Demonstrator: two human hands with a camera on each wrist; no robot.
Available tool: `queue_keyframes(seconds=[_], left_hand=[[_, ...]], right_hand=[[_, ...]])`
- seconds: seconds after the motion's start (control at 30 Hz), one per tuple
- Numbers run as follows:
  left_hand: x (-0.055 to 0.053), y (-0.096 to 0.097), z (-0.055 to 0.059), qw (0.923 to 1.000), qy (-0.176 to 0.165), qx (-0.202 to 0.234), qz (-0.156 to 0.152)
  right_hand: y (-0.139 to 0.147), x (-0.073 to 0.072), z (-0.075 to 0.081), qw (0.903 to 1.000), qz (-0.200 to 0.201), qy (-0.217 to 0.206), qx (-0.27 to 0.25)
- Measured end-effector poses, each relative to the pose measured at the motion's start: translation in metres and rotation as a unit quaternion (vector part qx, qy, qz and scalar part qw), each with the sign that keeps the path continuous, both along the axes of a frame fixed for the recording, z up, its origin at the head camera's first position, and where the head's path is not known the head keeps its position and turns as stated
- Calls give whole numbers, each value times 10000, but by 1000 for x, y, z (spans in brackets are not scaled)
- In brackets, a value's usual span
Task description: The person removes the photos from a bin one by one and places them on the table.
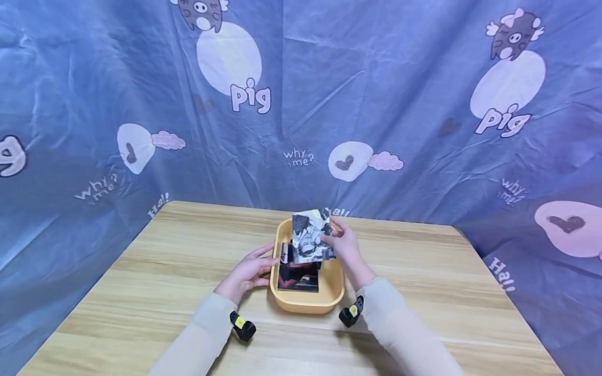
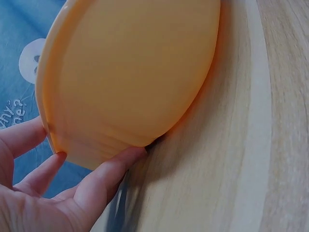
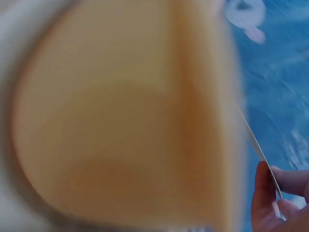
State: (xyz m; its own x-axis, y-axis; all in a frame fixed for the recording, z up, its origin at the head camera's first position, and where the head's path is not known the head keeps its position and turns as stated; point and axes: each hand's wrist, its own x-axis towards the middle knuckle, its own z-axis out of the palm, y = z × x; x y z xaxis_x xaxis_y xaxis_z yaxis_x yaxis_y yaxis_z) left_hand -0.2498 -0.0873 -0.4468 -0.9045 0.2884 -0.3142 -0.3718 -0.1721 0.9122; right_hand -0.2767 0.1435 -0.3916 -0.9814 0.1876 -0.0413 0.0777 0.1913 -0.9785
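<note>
A yellow plastic tub (image 1: 308,308) stands on the table with dark printed picture cards (image 1: 298,278) lying inside it. My right hand (image 1: 348,245) pinches a black-and-white picture card (image 1: 310,235) by its right edge, above the far part of the tub. In the right wrist view that card (image 3: 256,142) appears nearly edge-on between thumb and fingers. My left hand (image 1: 249,271) holds the tub's left side. Seen from the left wrist, the fingertips of this hand (image 2: 72,193) meet the rim and the thumb lies low against the wall. The held card partly covers the cards below.
The wooden table (image 1: 188,250) extends to both sides of the tub. Behind its far edge hangs a blue printed cloth (image 1: 305,104). Each wrist carries a small black camera, one (image 1: 243,326) on the left and one (image 1: 351,312) on the right.
</note>
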Motion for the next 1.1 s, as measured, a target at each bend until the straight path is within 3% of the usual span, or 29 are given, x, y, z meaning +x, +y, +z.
queue_keyframes(seconds=[0.1,0.23,0.43,0.53,0.77,0.97,1.1], left_hand=[[0,-1,2,10000,42,-13,31],[0,0,3,10000,73,-31,21],[1,-1,3,9999,45,-122,26],[2,-2,3,9999,8,-129,81],[3,-3,3,9999,32,-141,9],[3,-1,3,9998,82,-71,-146],[3,-1,3,9997,82,-49,-219]], right_hand=[[23,-9,9,9991,-111,-17,-404],[61,-23,11,9930,-418,-105,-1098],[112,-41,-7,9787,-1200,-259,-1645],[130,-46,-19,9741,-1251,-361,-1848],[140,-43,-45,9799,-743,-879,-1627],[132,-50,-63,9802,-974,-813,-1519],[128,-55,-71,9864,-1096,-767,-953]])
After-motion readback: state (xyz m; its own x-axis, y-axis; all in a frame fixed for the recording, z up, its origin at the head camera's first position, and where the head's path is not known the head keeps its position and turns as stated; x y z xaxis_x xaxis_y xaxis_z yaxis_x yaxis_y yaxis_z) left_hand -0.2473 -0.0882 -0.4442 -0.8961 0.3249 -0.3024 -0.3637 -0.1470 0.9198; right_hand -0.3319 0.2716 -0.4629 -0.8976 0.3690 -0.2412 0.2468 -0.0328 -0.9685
